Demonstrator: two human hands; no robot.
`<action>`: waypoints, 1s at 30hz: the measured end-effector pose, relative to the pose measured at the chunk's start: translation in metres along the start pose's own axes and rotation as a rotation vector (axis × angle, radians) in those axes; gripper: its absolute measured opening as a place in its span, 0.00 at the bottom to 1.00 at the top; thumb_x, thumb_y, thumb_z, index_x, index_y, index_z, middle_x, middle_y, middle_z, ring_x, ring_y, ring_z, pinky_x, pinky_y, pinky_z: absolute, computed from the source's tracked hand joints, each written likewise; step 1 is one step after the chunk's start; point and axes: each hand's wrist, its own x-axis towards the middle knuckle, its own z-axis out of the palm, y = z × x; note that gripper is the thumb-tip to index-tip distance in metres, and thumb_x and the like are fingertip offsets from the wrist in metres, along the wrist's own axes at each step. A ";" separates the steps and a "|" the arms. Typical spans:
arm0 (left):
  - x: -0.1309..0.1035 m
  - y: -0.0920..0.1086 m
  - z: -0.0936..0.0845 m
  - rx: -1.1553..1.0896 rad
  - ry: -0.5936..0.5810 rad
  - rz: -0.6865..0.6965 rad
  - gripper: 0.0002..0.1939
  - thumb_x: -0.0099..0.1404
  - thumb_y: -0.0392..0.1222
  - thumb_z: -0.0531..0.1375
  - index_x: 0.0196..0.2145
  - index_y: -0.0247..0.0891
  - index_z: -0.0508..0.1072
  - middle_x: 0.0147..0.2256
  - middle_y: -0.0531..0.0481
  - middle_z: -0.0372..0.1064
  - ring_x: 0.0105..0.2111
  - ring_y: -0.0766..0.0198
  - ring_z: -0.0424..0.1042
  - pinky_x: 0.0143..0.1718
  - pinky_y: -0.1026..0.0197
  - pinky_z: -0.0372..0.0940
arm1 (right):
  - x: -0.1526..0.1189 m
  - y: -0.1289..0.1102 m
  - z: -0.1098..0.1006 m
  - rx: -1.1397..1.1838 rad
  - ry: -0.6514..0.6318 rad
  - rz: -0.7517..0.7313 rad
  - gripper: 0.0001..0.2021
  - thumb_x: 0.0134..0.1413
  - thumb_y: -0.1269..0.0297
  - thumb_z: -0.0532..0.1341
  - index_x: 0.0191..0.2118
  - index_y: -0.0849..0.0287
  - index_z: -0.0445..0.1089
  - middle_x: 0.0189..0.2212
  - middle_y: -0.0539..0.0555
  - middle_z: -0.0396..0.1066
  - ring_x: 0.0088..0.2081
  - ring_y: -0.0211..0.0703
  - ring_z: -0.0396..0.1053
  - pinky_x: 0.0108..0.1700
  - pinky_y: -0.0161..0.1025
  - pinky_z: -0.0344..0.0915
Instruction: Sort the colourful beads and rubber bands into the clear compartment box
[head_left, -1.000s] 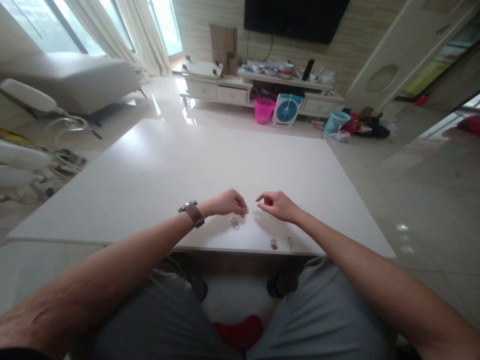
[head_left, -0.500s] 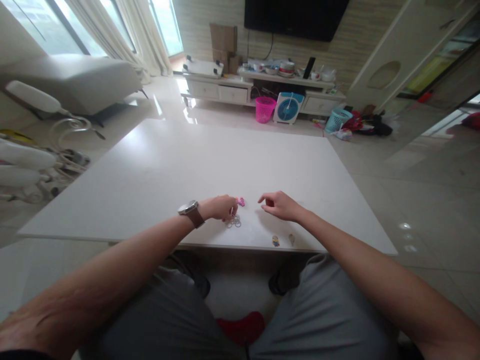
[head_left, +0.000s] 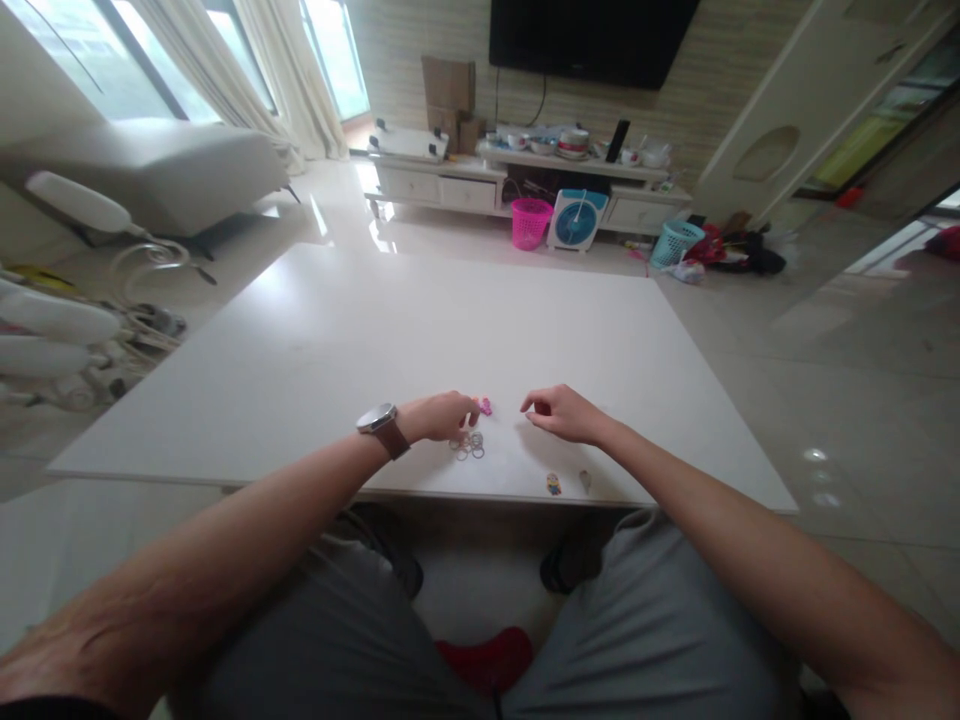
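Observation:
My left hand point(head_left: 448, 415), with a watch point(head_left: 381, 420) on its wrist, hovers low over a small cluster of metal rings point(head_left: 474, 448) on the white table point(head_left: 420, 320). Its fingers bend downward, index and thumb apart, the thumb close to the rings. Just beyond these fingertips lie small pink pieces point(head_left: 485, 406), partly hidden by the hand. To the right, my right hand point(head_left: 559, 412) is held over the tabletop, fingers curled and thumb slightly apart, with nothing visible between them. Nearer the front edge are a small yellow-and-blue cartoon figure point(head_left: 553, 484) and a small pale metallic piece point(head_left: 586, 482).
My legs point(head_left: 300, 620) are below the table's front edge. Beyond the table stand a pink basket point(head_left: 530, 224), a blue fan point(head_left: 577, 220) and a low cabinet point(head_left: 420, 188) with dishes. White-padded equipment point(head_left: 56, 310) is on the left.
My left hand has shifted slightly away from the rings, and they show more fully, lying a little differently. The right hand stays almost in place. The view has tilted slightly.

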 end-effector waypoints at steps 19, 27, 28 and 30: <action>0.005 0.016 0.010 -0.102 -0.027 0.374 0.11 0.54 0.26 0.63 0.32 0.39 0.79 0.37 0.49 0.70 0.43 0.62 0.68 0.52 0.61 0.61 | 0.001 0.031 -0.020 -0.426 -0.005 0.418 0.10 0.52 0.60 0.62 0.37 0.51 0.80 0.35 0.50 0.78 0.38 0.42 0.72 0.36 0.34 0.62; 0.009 0.008 0.008 -0.136 -0.066 0.278 0.14 0.48 0.21 0.59 0.26 0.37 0.78 0.31 0.52 0.73 0.34 0.65 0.70 0.38 0.66 0.63 | 0.000 0.023 -0.017 -0.548 -0.068 0.443 0.11 0.56 0.59 0.60 0.42 0.45 0.79 0.42 0.51 0.79 0.45 0.46 0.74 0.45 0.38 0.66; 0.009 0.006 0.008 -0.130 -0.065 0.258 0.14 0.48 0.22 0.59 0.26 0.37 0.78 0.30 0.52 0.73 0.33 0.65 0.70 0.37 0.66 0.63 | 0.001 0.022 -0.017 -0.557 -0.078 0.446 0.12 0.57 0.59 0.60 0.43 0.43 0.79 0.42 0.50 0.79 0.46 0.46 0.74 0.46 0.38 0.66; 0.008 0.001 0.007 -0.112 -0.081 0.236 0.12 0.48 0.23 0.60 0.25 0.38 0.77 0.30 0.52 0.73 0.34 0.65 0.70 0.36 0.67 0.63 | 0.003 0.020 -0.018 -0.571 -0.099 0.459 0.12 0.56 0.59 0.60 0.43 0.41 0.79 0.43 0.49 0.79 0.46 0.45 0.74 0.46 0.38 0.67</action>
